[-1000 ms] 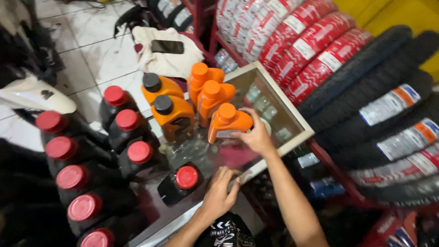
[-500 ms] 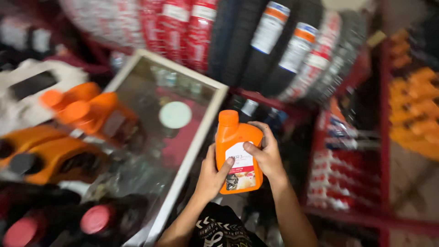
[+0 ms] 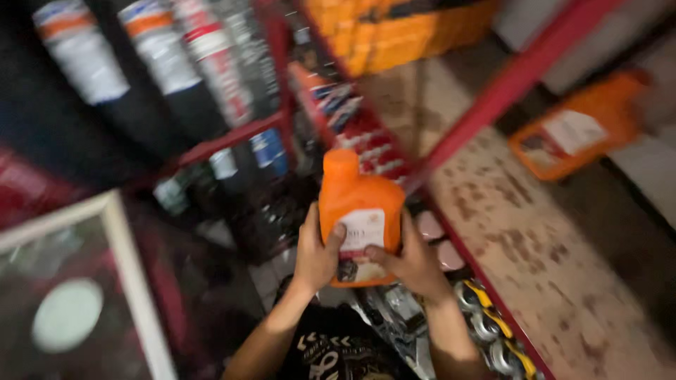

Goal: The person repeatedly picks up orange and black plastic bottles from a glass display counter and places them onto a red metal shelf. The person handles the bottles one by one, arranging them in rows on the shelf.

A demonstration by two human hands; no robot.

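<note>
An orange plastic bottle (image 3: 359, 211) with an orange cap and a pale label is held upright in front of me. My left hand (image 3: 315, 253) grips its left side, thumb on the label. My right hand (image 3: 410, 259) holds its right side and lower edge. The bottle hangs in the air in front of a red metal shelf rack (image 3: 493, 91). The picture is blurred by motion.
A worn wooden shelf board (image 3: 563, 232) carries another orange bottle (image 3: 584, 130) lying at the right. Wrapped black tyres (image 3: 141, 70) stand at the upper left. A glass-topped counter with a pale frame (image 3: 134, 281) is at the lower left. Small packaged parts fill the lower shelves.
The view has swung right, away from the counter with the bottles, towards the shelf rack. Both hands have carried the orange bottle along and hold it higher.
</note>
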